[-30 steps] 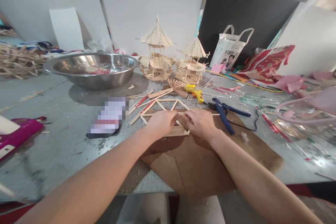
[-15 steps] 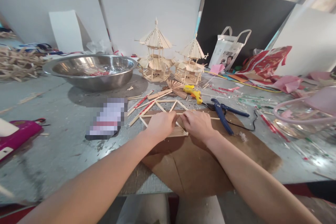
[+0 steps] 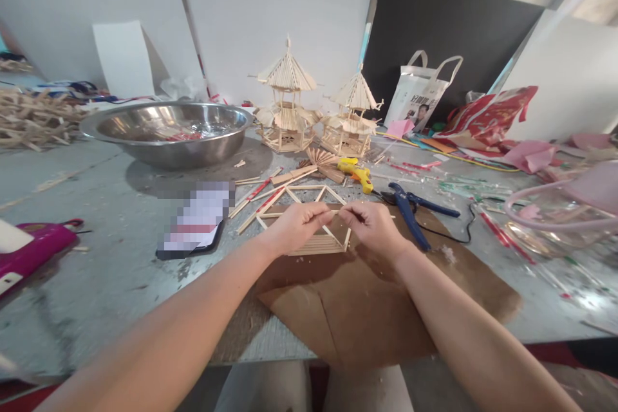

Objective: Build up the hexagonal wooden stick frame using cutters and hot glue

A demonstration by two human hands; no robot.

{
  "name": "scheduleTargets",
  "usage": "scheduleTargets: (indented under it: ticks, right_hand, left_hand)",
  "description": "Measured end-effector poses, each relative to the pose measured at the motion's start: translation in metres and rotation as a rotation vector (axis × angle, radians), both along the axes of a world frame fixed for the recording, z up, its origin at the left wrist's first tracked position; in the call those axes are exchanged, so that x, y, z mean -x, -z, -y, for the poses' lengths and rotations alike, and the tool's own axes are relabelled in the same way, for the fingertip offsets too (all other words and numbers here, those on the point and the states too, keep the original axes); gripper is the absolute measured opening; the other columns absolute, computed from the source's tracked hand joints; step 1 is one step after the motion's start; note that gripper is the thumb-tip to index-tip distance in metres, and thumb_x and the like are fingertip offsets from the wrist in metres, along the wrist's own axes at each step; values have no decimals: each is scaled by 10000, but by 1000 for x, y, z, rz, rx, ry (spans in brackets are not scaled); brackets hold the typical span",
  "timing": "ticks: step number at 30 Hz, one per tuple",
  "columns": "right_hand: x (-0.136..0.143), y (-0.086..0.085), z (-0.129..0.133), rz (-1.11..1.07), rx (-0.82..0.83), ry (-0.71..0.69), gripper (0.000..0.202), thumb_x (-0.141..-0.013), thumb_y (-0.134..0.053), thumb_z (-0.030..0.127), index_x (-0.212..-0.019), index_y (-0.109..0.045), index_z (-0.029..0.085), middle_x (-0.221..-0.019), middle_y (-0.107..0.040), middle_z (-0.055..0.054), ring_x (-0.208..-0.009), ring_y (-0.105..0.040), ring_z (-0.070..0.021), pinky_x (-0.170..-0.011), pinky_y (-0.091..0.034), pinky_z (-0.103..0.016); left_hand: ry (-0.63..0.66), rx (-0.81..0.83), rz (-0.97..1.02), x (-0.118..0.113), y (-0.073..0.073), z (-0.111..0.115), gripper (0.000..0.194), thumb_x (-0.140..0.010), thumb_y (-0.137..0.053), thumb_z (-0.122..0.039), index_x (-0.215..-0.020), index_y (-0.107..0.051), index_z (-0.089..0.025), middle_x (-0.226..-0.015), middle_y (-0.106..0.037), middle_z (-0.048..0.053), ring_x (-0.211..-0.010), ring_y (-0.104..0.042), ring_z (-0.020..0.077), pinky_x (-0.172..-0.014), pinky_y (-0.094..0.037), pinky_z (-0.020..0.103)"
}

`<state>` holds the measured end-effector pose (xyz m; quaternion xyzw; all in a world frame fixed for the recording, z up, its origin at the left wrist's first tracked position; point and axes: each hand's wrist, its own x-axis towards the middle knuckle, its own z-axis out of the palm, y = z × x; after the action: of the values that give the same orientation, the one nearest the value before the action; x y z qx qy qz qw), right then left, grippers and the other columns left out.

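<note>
My left hand (image 3: 300, 225) and my right hand (image 3: 371, 226) are closed in pinches on a thin wooden stick (image 3: 334, 211), their fingertips a short gap apart. The stick lies roughly level, its ends showing past both hands. Beneath it a many-sided frame of wooden sticks (image 3: 316, 245), with a slatted strip along its near side, rests on brown card (image 3: 367, 309). My hands hide part of the frame. Blue-handled cutters (image 3: 408, 214) lie just right of my right hand. Left of my left hand are loose sticks (image 3: 251, 222), some marked red.
Two stick-built pagoda models (image 3: 288, 112) stand behind the frame, near a yellow glue gun (image 3: 356, 174). At left are a steel basin (image 3: 167, 148), a blurred phone (image 3: 197, 219) and a magenta device (image 3: 43, 248). Clear and red sticks (image 3: 502, 232) litter the right side.
My hands have drawn slightly apart, opening a gap between the fingertips. The stick's right end has shifted a little left, and more of the frame's near right corner shows.
</note>
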<state>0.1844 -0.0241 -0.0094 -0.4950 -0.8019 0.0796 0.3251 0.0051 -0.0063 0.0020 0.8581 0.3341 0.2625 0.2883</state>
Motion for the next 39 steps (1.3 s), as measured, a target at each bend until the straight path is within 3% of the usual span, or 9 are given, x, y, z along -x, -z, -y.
scheduleTargets:
  ticks: [7, 13, 19, 26, 28, 30, 34, 36, 39]
  right_hand:
    - [-23, 9, -20, 180, 71, 451, 300, -795, -365, 372, -803, -630, 231, -793, -651, -27, -723, -568, -165, -570, -343, -241]
    - [-37, 19, -32, 345, 137, 433, 294, -794, -366, 278, -892, -638, 227, -906, -637, -47, -855, -550, -180, -684, -375, -265]
    - [-39, 22, -38, 287, 62, 469, 315, -767, -422, 263, -1016, -600, 192, -1022, -608, -64, -930, -523, -200, -786, -372, -302]
    - [-13, 12, -21, 115, -111, 150, 286, -802, -402, 296, -939, -626, 184, -923, -642, -30, -888, -542, -138, -799, -366, -228]
    - [-18, 10, -21, 137, -112, 214, 283, -797, -407, 298, -944, -624, 190, -933, -640, -32, -897, -537, -153, -807, -360, -249]
    - [-32, 9, -25, 162, -91, 392, 285, -780, -419, 308, -944, -621, 192, -932, -640, -49, -886, -535, -189, -801, -364, -301]
    - [-62, 11, -36, 229, 34, 677, 275, -747, -443, 328, -890, -625, 180, -872, -639, -80, -867, -535, -224, -733, -381, -327]
    - [-67, 12, -38, 234, 75, 696, 265, -738, -451, 334, -864, -624, 179, -845, -639, -79, -850, -538, -217, -708, -382, -314]
    - [-58, 13, -36, 209, 111, 574, 238, -742, -444, 323, -822, -626, 194, -806, -642, -55, -778, -553, -183, -666, -376, -280]
  left_hand:
    - [-112, -4, 39, 5, -3, 0, 336, -822, -306, -385, -830, -545, -148, -662, -499, -17, -635, -439, 104, -606, -352, 201]
    - [-147, 43, 40, 3, -1, -1, 343, -817, -316, -369, -933, -542, -138, -650, -506, -9, -611, -445, 100, -589, -366, 199]
    - [-192, 67, 70, 1, 9, -7, 346, -786, -380, -368, -961, -559, -128, -686, -573, 13, -605, -494, 98, -576, -396, 197]
    - [-213, -45, 0, -1, 17, -10, 316, -772, -414, -368, -941, -597, -173, -870, -646, 31, -769, -566, 134, -695, -412, 223]
    - [-252, -51, -32, -1, 17, -10, 309, -758, -435, -371, -941, -586, -174, -812, -649, 28, -729, -568, 135, -661, -413, 226]
    - [-272, -21, -30, -1, 17, -10, 287, -748, -446, -377, -890, -581, -167, -733, -641, 18, -662, -557, 126, -617, -409, 222]
    - [-300, 183, 101, -3, 12, -9, 287, -751, -432, -396, -782, -570, -147, -625, -601, -9, -468, -459, 76, -491, -364, 201]
    - [-381, 296, 155, -2, 8, -9, 310, -734, -454, -412, -800, -587, -139, -567, -571, -22, -423, -414, 67, -454, -332, 198]
    - [-461, 351, 135, 3, 1, -8, 332, -686, -515, -430, -816, -632, -148, -585, -592, -17, -483, -457, 86, -503, -342, 212]
